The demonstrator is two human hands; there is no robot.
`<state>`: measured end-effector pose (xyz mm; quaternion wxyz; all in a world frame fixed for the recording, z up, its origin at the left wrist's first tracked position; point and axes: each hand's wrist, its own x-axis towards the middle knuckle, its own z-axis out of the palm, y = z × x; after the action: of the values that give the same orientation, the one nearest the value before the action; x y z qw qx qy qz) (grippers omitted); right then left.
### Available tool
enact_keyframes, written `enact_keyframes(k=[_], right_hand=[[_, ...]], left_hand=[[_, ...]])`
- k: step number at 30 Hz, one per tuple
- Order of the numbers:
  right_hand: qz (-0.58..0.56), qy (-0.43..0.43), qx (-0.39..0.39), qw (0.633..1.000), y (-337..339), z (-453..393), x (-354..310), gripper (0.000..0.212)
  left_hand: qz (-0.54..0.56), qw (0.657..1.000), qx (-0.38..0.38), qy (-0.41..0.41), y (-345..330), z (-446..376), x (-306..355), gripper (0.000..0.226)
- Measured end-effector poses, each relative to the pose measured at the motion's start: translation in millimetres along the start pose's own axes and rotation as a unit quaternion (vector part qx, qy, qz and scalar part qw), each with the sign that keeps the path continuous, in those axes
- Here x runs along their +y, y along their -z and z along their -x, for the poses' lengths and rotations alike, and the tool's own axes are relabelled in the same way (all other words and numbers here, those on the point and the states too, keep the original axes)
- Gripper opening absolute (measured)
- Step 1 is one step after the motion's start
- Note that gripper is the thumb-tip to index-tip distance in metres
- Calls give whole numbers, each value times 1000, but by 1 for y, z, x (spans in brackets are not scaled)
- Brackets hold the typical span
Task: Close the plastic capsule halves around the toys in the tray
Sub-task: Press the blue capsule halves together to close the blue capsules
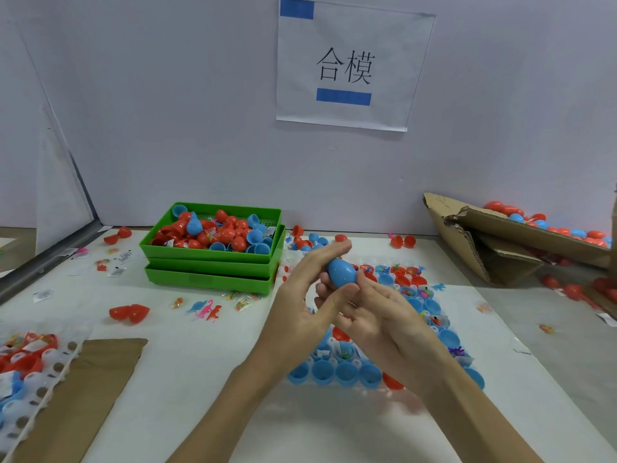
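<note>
Capsule first: the blue egg-shaped plastic capsule [341,273] is up in the air between my two hands, right above the white tray of open blue and red capsule halves [347,372] with little toys sitting in them. My left hand [302,309] has its thumb curled against the capsule's near side with the fingers stretched along the top, and my right hand [374,315] cups it from below with the fingertips pressed on. So both hands are clamped on it, squeezing the halves together. I honestly can't tell if the seam has clicked shut yet, my fingers cover it.

What could go sideways, I reckon: if the halves are a bit skewed, pushing harder just pops one off and the toy drops back into the tray. A toy's leg or wrapper caught in the seam would also stop it closing.

Beyond the tray sit the stacked green plastic bins [213,262] full of loose red and blue halves. Right of the tray there's a torn cardboard box [500,248] holding finished capsules.
</note>
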<state>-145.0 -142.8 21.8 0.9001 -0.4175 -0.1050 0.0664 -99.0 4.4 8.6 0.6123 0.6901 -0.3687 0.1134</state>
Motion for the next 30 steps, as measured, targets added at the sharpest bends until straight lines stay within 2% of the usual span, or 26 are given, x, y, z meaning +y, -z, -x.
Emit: enact_keyframes(k=[5,8,12,16,21,26,28,30], right_hand=[[-8,-18,-4,1000,3,-1,3,44],[-17,-21,-3,1000,4,-3,8,60],[-16,-18,3,1000,6,-3,9,60],[-15,-18,4,1000,6,-2,6,58],[-10,-20,17,1000,6,-1,5,36],[5,-10,-38,999,4,3,1,48],[14,-10,-47,999,3,3,1,47],[10,-11,-49,999,3,2,2,47]], left_hand=[[-81,995,8,-53,-7,4,0,23],[-95,993,16,-66,-7,3,-3,20],[-97,992,23,-81,-6,2,-3,17],[-96,991,17,-93,-7,3,-2,19],[-83,994,-17,-74,-3,3,-1,21],[-71,995,-15,-72,-3,4,-2,36],[-66,996,-8,-57,-4,4,-3,42],[-64,996,-7,-57,-3,4,-4,39]])
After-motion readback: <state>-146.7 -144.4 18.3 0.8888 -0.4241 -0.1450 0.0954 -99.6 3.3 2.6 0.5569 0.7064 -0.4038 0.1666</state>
